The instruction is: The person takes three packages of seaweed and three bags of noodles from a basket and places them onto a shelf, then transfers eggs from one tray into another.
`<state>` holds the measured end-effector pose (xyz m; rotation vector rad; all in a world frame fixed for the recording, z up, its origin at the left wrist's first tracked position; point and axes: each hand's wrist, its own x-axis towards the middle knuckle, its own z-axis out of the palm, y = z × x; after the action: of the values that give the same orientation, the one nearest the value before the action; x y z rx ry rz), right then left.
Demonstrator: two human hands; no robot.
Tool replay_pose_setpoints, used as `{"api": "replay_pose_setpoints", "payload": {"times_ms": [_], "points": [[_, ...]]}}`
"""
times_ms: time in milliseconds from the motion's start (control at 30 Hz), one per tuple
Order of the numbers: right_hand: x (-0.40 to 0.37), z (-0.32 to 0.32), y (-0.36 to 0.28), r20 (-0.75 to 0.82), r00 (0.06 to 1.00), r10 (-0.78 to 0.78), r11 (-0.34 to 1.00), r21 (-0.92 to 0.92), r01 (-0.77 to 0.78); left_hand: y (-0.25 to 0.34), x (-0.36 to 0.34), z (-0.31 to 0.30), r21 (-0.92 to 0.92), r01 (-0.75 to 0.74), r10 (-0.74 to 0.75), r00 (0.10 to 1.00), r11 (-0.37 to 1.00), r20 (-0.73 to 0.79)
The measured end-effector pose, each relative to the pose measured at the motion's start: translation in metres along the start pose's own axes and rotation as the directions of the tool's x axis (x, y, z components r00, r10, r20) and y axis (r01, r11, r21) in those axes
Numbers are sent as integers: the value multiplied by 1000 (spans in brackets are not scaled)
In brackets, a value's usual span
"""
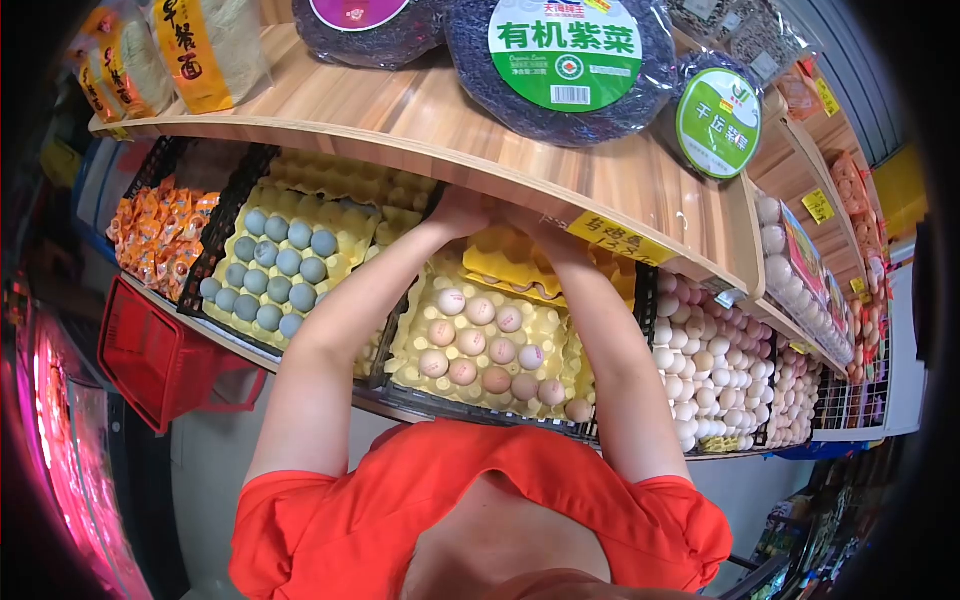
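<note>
Both my arms reach forward under the wooden shelf. My left hand [462, 212] is at the back of the egg display, its fingers hidden by the shelf edge. Close beside it is my right hand [522, 222], whose fingers are also out of sight, so what either holds does not show. Just below my hands lies a yellow egg tray [512, 270], tilted over the back of the middle crate. In front of it, a pale yellow egg tray [408, 345] carries several brownish eggs [471, 341] with red stamps.
Bluish eggs [287, 262] fill a tray on the left, near orange-wrapped packets [165, 235]. White and pinkish eggs [705, 360] are piled on the right. Above, the shelf [350, 105] bears round seaweed packs [565, 120] and noodle bags [205, 55]. A red basket [150, 350] stands lower left.
</note>
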<state>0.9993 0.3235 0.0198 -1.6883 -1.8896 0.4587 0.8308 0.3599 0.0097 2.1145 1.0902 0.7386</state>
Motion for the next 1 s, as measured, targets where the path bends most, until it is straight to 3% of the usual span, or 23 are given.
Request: {"api": "replay_pose_setpoints", "payload": {"times_ms": [100,167,367,500,533,567,633,667,700,733,800,833,867,933,1000], "points": [[-1,-1,1,-13,999,-33,999,-35,32,-7,6,8,67,-7,7,1000,998,0],[-3,-2,2,-20,999,-50,997,-56,48,-5,8,9,161,-158,171,983,974,-67],[-9,-9,-1,-85,989,-119,988,-105,109,-5,11,11,147,-141,158,981,979,-111],[-14,-17,-6,-150,977,-150,983,-132,131,1,5,8,238,-103,111,994,966,-22],[-16,-20,-6,-163,975,-151,982,-136,129,3,-1,8,229,-58,83,992,972,-99],[-26,-31,-13,-167,976,-137,985,-131,115,11,-8,5,217,-17,56,983,976,-175],[-56,-63,-28,87,986,141,986,-98,-133,28,-37,2,242,-58,95,985,968,-145],[-76,-77,-15,173,984,46,983,-181,-15,41,-53,2,265,-96,133,983,959,-124],[-103,-89,-5,148,989,-6,995,-95,20,56,-68,3,172,-217,232,970,961,-69],[-132,-99,1,117,992,-46,999,-10,47,66,-84,13,194,-242,255,966,951,-45],[-179,-122,-7,266,963,35,999,-46,-24,92,-106,28,97,-322,303,938,942,167],[-204,-123,0,293,956,9,999,-50,6,101,-118,40,61,-403,381,897,913,222],[-226,-124,2,372,922,108,994,-73,-87,112,-126,50,35,-411,391,887,911,245],[-266,-118,4,386,912,143,989,-97,-114,131,-145,66,-33,-438,392,766,899,509],[-289,-107,6,363,916,170,985,-95,-145,133,-159,89,-92,-472,439,707,877,555]]}}
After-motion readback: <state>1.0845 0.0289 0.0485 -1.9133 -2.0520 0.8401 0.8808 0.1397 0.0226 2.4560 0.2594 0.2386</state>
